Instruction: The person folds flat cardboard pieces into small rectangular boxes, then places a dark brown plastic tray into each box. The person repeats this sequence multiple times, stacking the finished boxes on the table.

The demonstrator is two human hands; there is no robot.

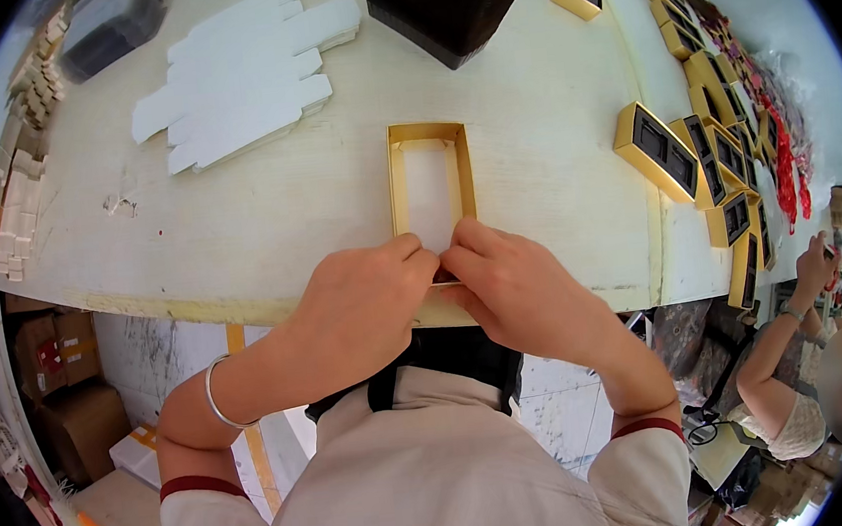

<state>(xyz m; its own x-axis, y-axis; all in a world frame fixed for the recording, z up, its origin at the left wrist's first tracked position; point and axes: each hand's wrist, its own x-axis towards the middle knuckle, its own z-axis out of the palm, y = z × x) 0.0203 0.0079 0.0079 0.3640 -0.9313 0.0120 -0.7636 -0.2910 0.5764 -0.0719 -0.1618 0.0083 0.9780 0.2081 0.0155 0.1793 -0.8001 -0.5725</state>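
Observation:
A gold cardboard box with a pale inside stands open at the table's front edge, its long sides running away from me. My left hand pinches the near end of the box at its left corner, fingers bent inward. My right hand closes on the same near end at the right corner. The fingertips of both hands almost meet over that edge. They hide most of the near wall, so what exactly is folded there cannot be seen.
Flat white box blanks lie stacked at the back left. A dark bin stands behind the box. Gold boxes with black inserts crowd the right side. White folded pieces line the left edge. Another person's arm shows at far right.

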